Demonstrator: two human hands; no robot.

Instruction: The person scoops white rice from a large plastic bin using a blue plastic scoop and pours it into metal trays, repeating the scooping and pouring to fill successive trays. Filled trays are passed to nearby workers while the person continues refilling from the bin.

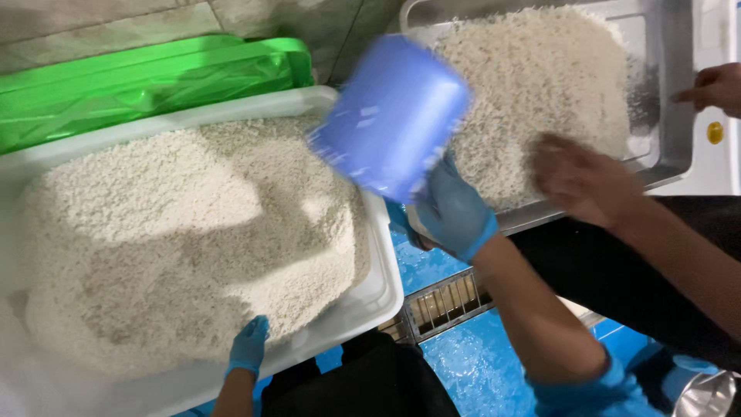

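Gloved in blue, our left hand [248, 345] curls its fingers over the near rim of the white tub [363, 297], gripping the edge; its thumb is hidden under the rim. We take that tub as our landmark: it is heaped with pale rice-like grain [185, 239], and its left side runs out of view. Just right of the tub, our right hand [454, 212], also in a blue glove, is closed around the lower end of a blue scoop-like container [392, 116]. Motion blur softens that container, so we cannot tell where its mouth lies; its long axis slants from lower right to upper left, and its far end hangs above the tub's far right corner. Below the tub's right corner we see a metal grate [448, 303] set in a wet blue floor [471, 363], a narrow gap of open room between tub and tray. To the tub's right, another person's bare hand [579, 181] lies blurred on the near edge of a steel tray [673, 150] spread with more grain [540, 93]; a second bare hand [714, 87] is cut off at the picture's right edge. Behind the tub a green plastic sheet [147, 81] lies against a tiled wall [93, 19].
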